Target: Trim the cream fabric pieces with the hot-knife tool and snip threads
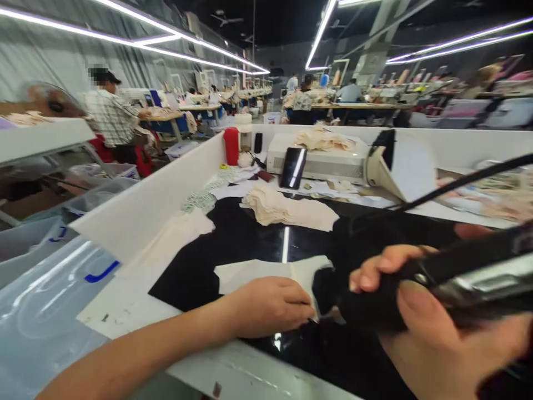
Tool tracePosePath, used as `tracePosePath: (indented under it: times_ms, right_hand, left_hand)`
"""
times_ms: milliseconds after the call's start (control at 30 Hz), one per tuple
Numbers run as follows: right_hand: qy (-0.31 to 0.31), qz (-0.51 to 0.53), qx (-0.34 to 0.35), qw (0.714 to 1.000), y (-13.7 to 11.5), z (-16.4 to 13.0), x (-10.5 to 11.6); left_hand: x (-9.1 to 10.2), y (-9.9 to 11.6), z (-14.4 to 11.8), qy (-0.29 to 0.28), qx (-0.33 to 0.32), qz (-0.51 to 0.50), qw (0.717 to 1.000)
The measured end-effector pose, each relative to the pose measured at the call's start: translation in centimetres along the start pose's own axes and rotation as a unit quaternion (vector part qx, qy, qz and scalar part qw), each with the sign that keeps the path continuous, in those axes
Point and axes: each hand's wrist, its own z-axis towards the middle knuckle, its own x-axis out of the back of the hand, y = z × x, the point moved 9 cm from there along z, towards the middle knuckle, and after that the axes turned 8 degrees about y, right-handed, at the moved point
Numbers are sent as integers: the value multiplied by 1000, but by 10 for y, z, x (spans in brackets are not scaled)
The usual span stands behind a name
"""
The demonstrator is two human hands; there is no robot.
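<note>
My left hand (275, 308) lies over a pale cut fabric piece (254, 272) on the glossy black work surface (187, 266). Its fingers are closed together at the fabric's right edge, near a dark part beside it. On the right, my right hand (433, 316) wraps round a black corded handheld tool (470, 266) with a shiny metal side. The tool is blurred and close to the camera; its exact kind does not show. A thick black cable (466, 186) runs above it. Behind my left hand lies a stack of cream fabric pieces (287, 208).
More pale fabric (166, 239) lies along the white side panel (166, 189). A phone (293, 168) leans against a white machine (320, 158) at the back, near a red container (231, 146). Clear plastic bins (45, 311) stand at left. A person (112, 114) works at another table.
</note>
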Motion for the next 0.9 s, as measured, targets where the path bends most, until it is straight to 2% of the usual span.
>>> tracePosePath:
  times_ms: [100,233,900]
  right_hand:
    - [-16,-4,27,1000,-10,3,-12]
    - [-33,10,48,998,-15,0,-19]
    - [-23,12,24,999,-15,0,-14]
  left_hand:
    - [12,-1,-4,33,11,-22,999]
    - [16,0,-6,38,21,-35,998]
    - [13,0,-7,6,25,-11,1000]
